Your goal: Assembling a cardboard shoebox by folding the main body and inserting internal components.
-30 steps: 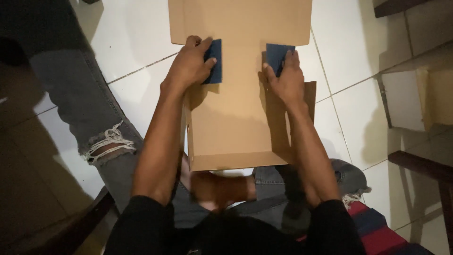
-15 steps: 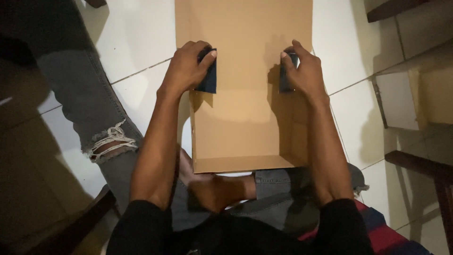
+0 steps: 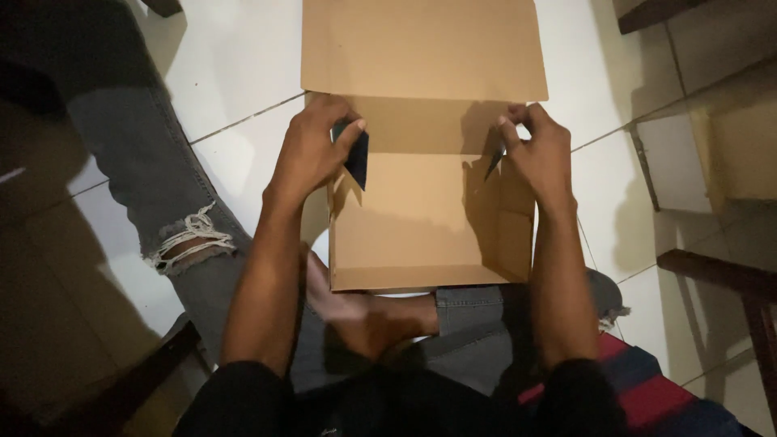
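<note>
A brown cardboard box [image 3: 421, 210] lies on the white tiled floor in front of me, partly folded, with its large lid flap [image 3: 421, 48] lying flat beyond it. My left hand [image 3: 312, 150] grips the box's left wall by a dark blue side tab [image 3: 356, 158], thumb over it. My right hand [image 3: 538, 150] pinches the right wall at its top corner, where a thin dark tab edge [image 3: 494, 162] shows. Both side walls stand upright.
My legs in grey torn jeans [image 3: 178, 235] are crossed under the box, a bare foot [image 3: 356, 311] below its near edge. Dark wooden furniture legs [image 3: 728, 279] stand at the right; another cardboard piece [image 3: 745, 146] lies further right.
Both hands pulled the box's side walls up from flat to upright. The hands moved apart and the blue tabs turned from flat to edge-on.
</note>
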